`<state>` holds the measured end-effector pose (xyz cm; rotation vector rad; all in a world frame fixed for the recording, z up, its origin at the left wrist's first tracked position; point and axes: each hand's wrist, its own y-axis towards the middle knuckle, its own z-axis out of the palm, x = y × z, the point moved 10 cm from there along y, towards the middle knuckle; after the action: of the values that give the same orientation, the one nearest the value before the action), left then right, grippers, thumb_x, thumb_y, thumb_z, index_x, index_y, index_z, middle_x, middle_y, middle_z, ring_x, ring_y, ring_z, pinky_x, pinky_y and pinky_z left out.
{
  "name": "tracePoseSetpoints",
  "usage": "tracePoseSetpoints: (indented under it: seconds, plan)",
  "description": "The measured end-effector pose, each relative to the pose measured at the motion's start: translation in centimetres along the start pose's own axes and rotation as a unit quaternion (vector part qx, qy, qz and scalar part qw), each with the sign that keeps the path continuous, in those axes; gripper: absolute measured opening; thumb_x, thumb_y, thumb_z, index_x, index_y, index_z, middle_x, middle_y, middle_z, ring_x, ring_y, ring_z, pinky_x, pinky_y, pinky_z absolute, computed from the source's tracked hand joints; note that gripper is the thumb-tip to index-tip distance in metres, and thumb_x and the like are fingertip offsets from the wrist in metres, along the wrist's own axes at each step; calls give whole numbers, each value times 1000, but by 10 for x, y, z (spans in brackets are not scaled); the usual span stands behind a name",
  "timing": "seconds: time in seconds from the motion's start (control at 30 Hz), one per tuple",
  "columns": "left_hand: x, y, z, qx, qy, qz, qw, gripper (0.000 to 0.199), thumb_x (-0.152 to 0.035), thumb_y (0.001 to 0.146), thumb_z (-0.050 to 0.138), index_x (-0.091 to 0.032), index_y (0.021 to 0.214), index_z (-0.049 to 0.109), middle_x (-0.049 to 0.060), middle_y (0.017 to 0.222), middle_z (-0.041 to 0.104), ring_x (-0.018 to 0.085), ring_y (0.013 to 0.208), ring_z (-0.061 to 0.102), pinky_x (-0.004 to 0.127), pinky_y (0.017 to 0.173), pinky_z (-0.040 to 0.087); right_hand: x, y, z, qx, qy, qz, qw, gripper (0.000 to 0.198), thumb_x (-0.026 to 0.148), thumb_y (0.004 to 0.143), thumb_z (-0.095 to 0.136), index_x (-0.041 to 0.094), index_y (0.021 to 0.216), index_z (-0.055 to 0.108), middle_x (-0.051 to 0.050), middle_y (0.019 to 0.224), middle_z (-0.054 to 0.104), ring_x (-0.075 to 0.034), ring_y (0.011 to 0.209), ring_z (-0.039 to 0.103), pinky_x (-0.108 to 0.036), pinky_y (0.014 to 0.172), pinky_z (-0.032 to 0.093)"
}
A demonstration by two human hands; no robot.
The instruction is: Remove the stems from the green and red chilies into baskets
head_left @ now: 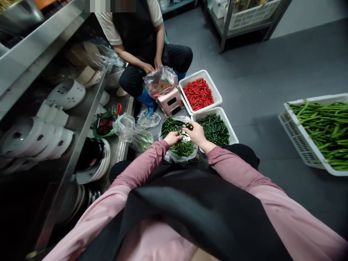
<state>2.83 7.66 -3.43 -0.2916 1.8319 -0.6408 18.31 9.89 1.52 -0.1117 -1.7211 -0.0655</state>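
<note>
Left hand (pixel 172 138): I see it curled narrow over the green chillies (pixel 179 146), touching them in the clear bag (pixel 174 156).
Right hand (pixel 196 133): pinching one small green chilli (pixel 188 126) above the bag.
Bag place: on the floor, near centre, just left of the white basket (pixel 232 135) of green chillies.
Far: the red chilli basket (pixel 214 90); a co-worker's hands (pixel 152 66) on another bag.
Writing: I read none.

Thin glossy clear plastic bag (pixel 178 154) held shiny green chillies (pixel 174 127); white perforated plastic baskets (pixel 214 90) sat on matt grey floor (pixel 261 72) beside brushed steel shelving (pixel 89 108).
</note>
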Motion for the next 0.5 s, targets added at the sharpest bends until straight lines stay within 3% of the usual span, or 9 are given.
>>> tracePoseSetpoints:
  seconds: [0.03,0.1,0.17,0.23,0.4,0.5]
  plan:
    - [6,2,-3,-3,-31,-20,999,23,-14,87,62,-12,64,58,-3,50,49,5,33,38,22,38,31,-2,1,-1,2,10,14,1000,19,28,65,76,17,74,63,-2,75,66,-16,73,59,-27,67,49]
    - [16,5,-9,-1,-109,-48,993,20,-18,88,61,-10,70,62,-2,54,52,6,35,40,22,39,33,-18,0,2,23,69,107,992,15,27,71,71,17,70,59,0,63,61,-14,59,55,-26,55,47]
    - [18,7,-15,20,-189,-55,980,17,-22,89,61,-7,81,65,1,60,56,6,37,41,21,40,34,-35,-6,7,47,133,215,966,14,23,74,65,17,66,56,1,53,55,-11,46,48,-25,44,41]
    - [15,9,-19,54,-251,-48,965,20,-24,90,59,-6,93,67,3,65,60,5,39,42,21,41,35,-41,-12,11,75,167,271,945,12,18,74,62,16,64,55,1,50,53,-10,41,44,-24,38,37]
    - [10,10,-25,110,-331,-44,936,39,-33,97,44,-5,116,64,5,65,62,9,45,49,23,47,40,-36,-20,20,158,167,278,933,3,14,69,64,12,69,62,-2,57,63,-8,39,43,-22,36,36]
    - [7,8,-19,128,-348,-33,928,43,-35,99,39,-6,121,62,4,65,61,10,47,49,23,48,41,-40,-22,25,185,116,251,943,5,15,65,68,13,67,63,-2,54,61,-9,41,45,-23,38,39]
